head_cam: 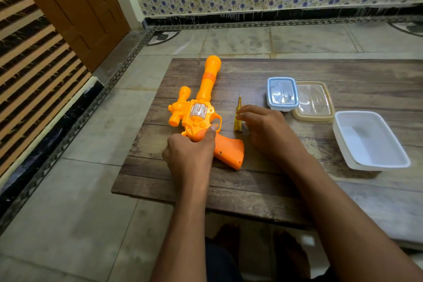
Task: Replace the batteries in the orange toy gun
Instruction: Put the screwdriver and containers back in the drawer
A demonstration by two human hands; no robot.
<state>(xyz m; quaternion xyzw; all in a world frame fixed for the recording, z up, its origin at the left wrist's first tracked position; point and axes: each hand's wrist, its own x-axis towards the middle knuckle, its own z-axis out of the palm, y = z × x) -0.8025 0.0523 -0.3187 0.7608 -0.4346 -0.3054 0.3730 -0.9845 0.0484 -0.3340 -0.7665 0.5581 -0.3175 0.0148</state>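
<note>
The orange toy gun [201, 107] lies on its side on the left part of the low wooden table [286, 181], barrel pointing away from me, grip towards me. My left hand [190, 155] grips the gun at the back of its body, thumb by the trigger guard. Just right of the gun lies a yellow screwdriver [238, 117], tip pointing away. My right hand [265, 130] is over its handle, and the fingertips touch or pinch it. No batteries are visible.
A small blue-rimmed lidded box [282, 92] and a clear beige-rimmed box [313, 102] stand right of the screwdriver. A larger open white tub [370, 142] sits near the table's right side. Tiled floor surrounds the table, with a wooden door [75, 2] at back left.
</note>
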